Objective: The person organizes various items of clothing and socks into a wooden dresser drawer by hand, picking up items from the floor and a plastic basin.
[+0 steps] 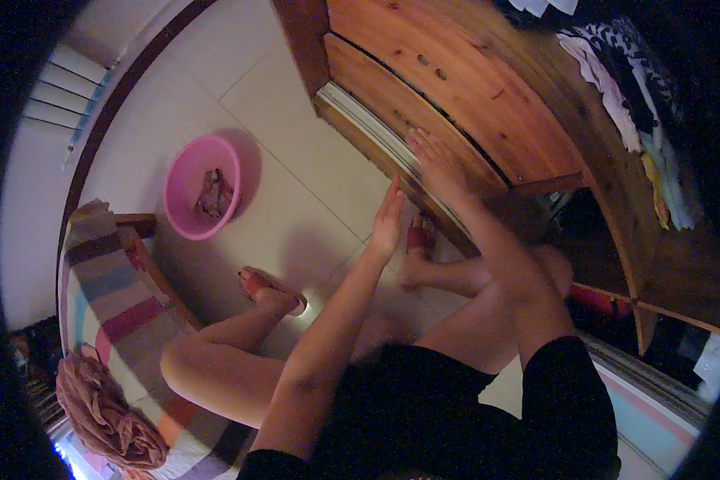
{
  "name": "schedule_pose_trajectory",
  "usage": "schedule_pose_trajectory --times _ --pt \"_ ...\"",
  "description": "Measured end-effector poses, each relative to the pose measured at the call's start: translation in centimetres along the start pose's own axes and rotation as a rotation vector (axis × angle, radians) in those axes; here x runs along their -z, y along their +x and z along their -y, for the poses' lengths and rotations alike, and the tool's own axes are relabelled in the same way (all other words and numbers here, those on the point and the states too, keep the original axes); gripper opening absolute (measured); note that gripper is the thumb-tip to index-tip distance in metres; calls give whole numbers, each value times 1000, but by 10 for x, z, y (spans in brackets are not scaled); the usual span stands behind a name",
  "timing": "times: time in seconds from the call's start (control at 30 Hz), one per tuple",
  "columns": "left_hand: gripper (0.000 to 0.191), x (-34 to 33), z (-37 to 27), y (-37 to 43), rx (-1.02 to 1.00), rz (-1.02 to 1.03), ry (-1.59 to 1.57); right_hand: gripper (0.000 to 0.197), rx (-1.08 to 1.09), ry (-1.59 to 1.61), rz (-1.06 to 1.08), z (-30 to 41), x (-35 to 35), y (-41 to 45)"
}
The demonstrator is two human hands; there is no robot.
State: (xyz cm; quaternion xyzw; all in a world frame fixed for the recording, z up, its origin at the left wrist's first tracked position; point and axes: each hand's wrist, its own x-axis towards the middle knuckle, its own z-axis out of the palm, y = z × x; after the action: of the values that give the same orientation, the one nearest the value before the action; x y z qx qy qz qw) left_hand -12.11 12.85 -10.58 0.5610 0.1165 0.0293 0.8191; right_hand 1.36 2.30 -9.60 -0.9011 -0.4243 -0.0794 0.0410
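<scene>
Both my arms reach forward past my knees towards a wooden cabinet. My left hand (389,221) is held edge-on, fingers pointing up the picture, with nothing seen in it. To its right, my right hand (437,161) is stretched out in front of the wooden drawer fronts (462,90), over the pale sliding track (369,129) at the cabinet's foot; whether it touches them I cannot tell. A pink plastic basin (177,186) stands on the tiled floor to the left, with a crumpled wet-looking cloth (215,193) inside.
A seat with a striped cover (126,300) lies at the left, a brown cloth (111,414) heaped on it. Clothes (612,90) lie on the cabinet's top at the upper right. Dark compartments (600,240) open beside my right knee. My sandalled feet rest on the floor.
</scene>
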Motion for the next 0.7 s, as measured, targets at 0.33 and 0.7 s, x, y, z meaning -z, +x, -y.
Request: schedule_pose_trajectory --times 0.33,0.7 --pt "64 1 -9 0 107 22 54 61 -23 32 38 -15 19 10" --pt "61 4 4 7 95 -11 -15 61 -128 146 18 -7 13 23"
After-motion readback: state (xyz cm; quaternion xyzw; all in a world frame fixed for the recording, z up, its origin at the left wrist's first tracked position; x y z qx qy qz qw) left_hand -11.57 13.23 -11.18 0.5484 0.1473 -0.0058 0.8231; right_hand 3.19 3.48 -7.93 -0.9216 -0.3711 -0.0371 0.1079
